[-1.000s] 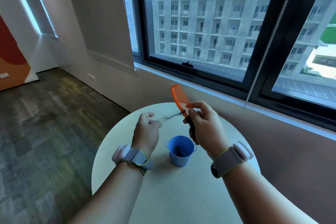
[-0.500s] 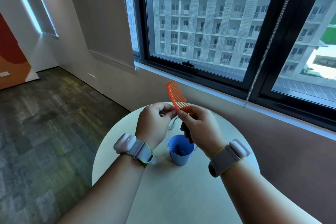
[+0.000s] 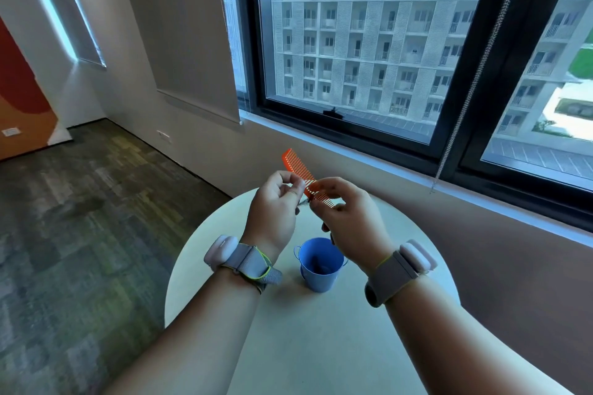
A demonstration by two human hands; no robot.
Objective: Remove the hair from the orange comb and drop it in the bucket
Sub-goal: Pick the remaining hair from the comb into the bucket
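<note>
Right hand (image 3: 351,218) grips the orange comb (image 3: 300,170), a flat plastic comb with wide teeth, held tilted above the round, matte pale counter (image 3: 321,346). Left hand (image 3: 272,212) pinches a dark wisp of hair (image 3: 303,201) at the teeth. Small blue metal bucket (image 3: 319,264), cylindrical, stands on the counter below both hands.

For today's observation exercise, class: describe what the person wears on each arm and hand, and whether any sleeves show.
No sleeves show: both forearms are bare. The left hand and right hand wear no gloves or rings that can be seen. Each wrist carries a grey fabric strap with thin yellow-green edging and a pale, rounded device: the left wristband and the right wristband, which also shows a dark rounded end.
</note>
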